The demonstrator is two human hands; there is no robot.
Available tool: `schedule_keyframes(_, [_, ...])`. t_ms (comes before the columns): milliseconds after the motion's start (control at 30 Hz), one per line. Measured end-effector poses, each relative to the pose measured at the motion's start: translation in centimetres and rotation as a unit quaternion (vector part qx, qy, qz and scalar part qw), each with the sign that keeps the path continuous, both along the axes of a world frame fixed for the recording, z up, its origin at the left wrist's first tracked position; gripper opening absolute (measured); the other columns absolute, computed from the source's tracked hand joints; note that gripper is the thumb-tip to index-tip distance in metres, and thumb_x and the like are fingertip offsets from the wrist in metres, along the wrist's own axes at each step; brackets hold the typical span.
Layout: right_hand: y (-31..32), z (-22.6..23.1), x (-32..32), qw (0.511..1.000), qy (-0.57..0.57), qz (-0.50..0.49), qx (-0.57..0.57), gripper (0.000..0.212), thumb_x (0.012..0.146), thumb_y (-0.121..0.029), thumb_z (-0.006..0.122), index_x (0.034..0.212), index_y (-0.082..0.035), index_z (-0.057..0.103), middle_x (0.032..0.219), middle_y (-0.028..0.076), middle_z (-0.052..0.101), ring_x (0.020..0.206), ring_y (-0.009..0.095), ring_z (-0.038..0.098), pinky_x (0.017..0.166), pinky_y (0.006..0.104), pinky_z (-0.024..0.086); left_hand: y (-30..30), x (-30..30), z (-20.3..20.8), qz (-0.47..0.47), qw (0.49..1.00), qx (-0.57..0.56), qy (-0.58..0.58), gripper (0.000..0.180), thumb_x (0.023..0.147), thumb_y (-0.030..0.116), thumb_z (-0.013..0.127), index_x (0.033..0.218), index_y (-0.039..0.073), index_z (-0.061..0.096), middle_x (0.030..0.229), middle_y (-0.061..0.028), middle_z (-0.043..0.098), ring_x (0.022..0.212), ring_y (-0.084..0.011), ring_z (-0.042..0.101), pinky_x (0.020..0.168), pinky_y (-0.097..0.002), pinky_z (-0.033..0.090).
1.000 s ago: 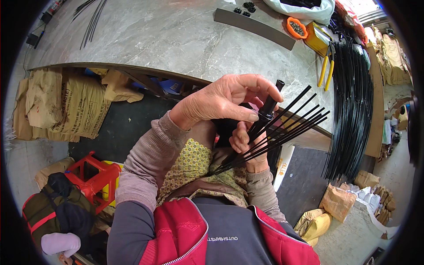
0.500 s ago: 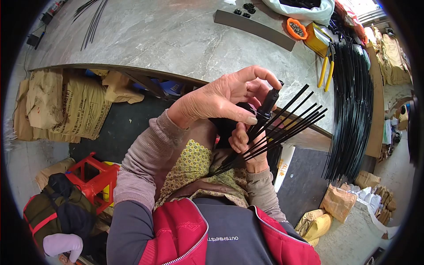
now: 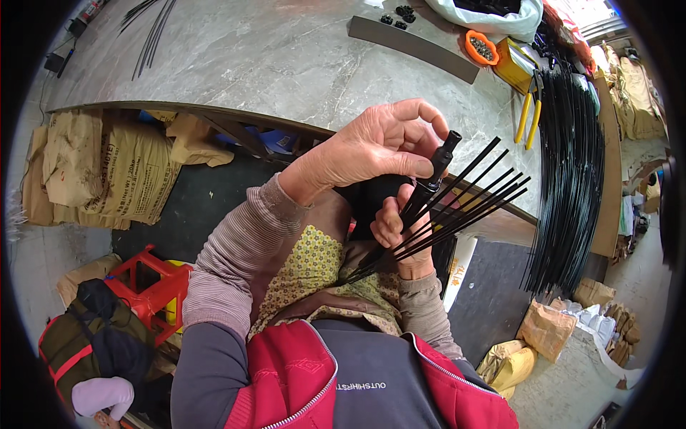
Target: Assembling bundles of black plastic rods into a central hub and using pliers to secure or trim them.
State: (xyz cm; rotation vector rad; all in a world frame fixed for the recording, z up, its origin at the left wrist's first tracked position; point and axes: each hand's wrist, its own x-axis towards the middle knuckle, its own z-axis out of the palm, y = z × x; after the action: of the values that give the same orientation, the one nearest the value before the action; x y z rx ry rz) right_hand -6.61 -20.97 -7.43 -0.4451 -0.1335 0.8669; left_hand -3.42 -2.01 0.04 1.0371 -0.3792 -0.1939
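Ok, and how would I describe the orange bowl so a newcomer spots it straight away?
Find the grey marbled table, then look towards the upper right of the view. Between the grey strip and the yellow box sits the bowl. Unlike those neighbours, it is bright orange, wavy-rimmed and holds tiny pieces.

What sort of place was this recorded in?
Probably a small workshop for handwork: a thick bundle of long black rods and yellow-handled pliers lie on the grey worktable, and bulky brown sacks are piled below its edge.
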Motion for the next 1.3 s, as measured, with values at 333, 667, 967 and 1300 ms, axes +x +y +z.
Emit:
schedule_keyframes(333, [0.0,0.0,0.0,1.0,0.001,0.002,-0.012,0.021,0.107,-0.034,0.043,0.094,-0.018,0.048,0.065,0.002,0.047,0.046,0.013,0.043,0.043,0.0269,0.036,-0.4,-0.4,0.2,-0.008,0.999,-0.037,0.022,0.06,0.087,-0.002,0.069,0.142,0.003,0.045,0.099,-0.0064,0.066,0.099,-0.0177,0.066,0.095,-0.0324,0.051])
schedule_keyframes(667, [0.0,-0.1,-0.1,0.999,-0.003,-0.006,-0.035,0.026,0.107,-0.035,0.04,0.096,-0.014,0.052,0.064,0.002,0.048,0.044,0.013,0.041,0.041,0.0269,0.035,-0.1,-1.2,0.2,-0.018,0.999,-0.024,-0.026,0.068,0.082,-0.006,0.066,0.146,0.004,0.045,0.108,-0.0068,0.062,0.105,-0.0154,0.061,0.099,-0.0306,0.048])
schedule_keyframes(967, [0.2,0.3,-0.2,0.998,-0.064,-0.014,-0.026,0.029,0.107,-0.032,0.041,0.095,-0.009,0.053,0.065,0.003,0.05,0.046,0.014,0.044,0.042,0.0277,0.037,0.2,-1.5,0.7,-0.009,0.998,-0.024,-0.051,0.075,0.079,-0.01,0.068,0.148,0.002,0.04,0.11,-0.0071,0.06,0.108,-0.0168,0.06,0.103,-0.0334,0.046])
schedule_keyframes(1300, [0.0,0.6,-0.4,0.999,-0.044,-0.003,-0.032,0.026,0.106,-0.03,0.045,0.094,-0.009,0.054,0.068,0.006,0.053,0.05,0.016,0.048,0.044,0.0296,0.038,0.4,-2.2,0.6,-0.005,0.999,-0.019,0.042,0.062,0.079,-0.011,0.072,0.137,-0.006,0.05,0.124,-0.0134,0.057,0.115,-0.0211,0.06,0.106,-0.0362,0.047])
